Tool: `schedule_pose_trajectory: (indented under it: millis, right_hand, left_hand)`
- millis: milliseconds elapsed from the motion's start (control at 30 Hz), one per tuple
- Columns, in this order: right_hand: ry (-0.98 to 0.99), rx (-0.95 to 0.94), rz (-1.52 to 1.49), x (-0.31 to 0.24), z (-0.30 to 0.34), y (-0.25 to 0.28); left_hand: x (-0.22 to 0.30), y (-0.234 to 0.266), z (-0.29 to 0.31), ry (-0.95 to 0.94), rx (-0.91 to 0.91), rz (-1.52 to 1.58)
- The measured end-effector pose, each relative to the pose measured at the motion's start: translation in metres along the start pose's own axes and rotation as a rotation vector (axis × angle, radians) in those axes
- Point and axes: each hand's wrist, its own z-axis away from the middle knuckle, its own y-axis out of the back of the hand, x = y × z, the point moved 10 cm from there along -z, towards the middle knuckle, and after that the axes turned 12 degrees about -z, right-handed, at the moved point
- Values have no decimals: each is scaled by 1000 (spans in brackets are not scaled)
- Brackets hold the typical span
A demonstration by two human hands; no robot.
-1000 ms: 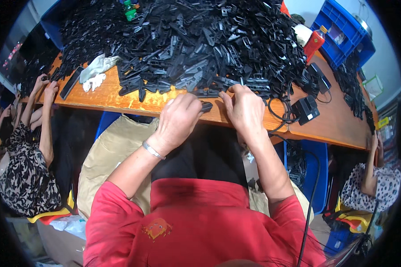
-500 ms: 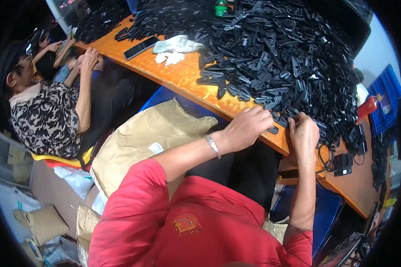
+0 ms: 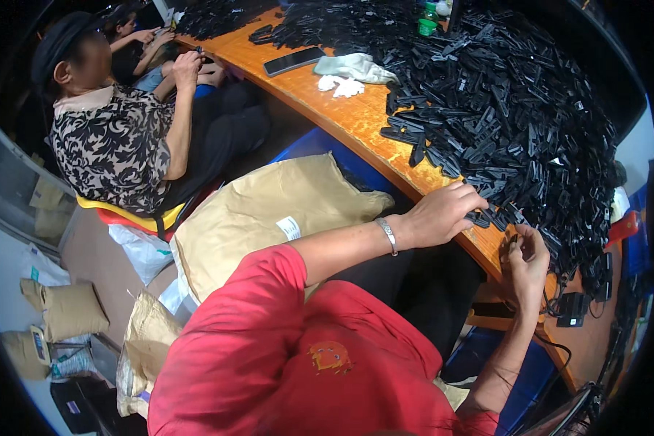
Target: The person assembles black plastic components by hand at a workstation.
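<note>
1. The left hand curled, part-closed, over a black part at the bench edge; its grip could not be told.
2. The right hand pinched a dark piece, fingertips nearly together.
3. The heap lay just beyond.

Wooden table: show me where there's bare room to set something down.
Bare: the wooden table between its front edge and the smartphone and crumpled white wad. Crowded: beside the wearer's left hand, where black plastic parts heap up.
</note>
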Motion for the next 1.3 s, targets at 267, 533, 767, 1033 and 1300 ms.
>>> schedule_pose_trajectory:
  millis: [267,533,767,1033,1300]
  right_hand:
    - [24,88,22,6,18,12]
    - [274,78,558,-22,17,-2]
    - [157,43,287,-26,19,-7]
    - [332,-17,309,-37,14,-34]
    - [275,-75,346,-31,8,-33]
  left_hand:
    - [-5,-13,0,27,-30,-124]
    - [0,3,-2,4,-64,-205]
    - [-4,-2,-4,67,-88,-159]
    - [-2,-3,-2,73,-107,-98]
    - [-6,0,-1,84,-82,-92]
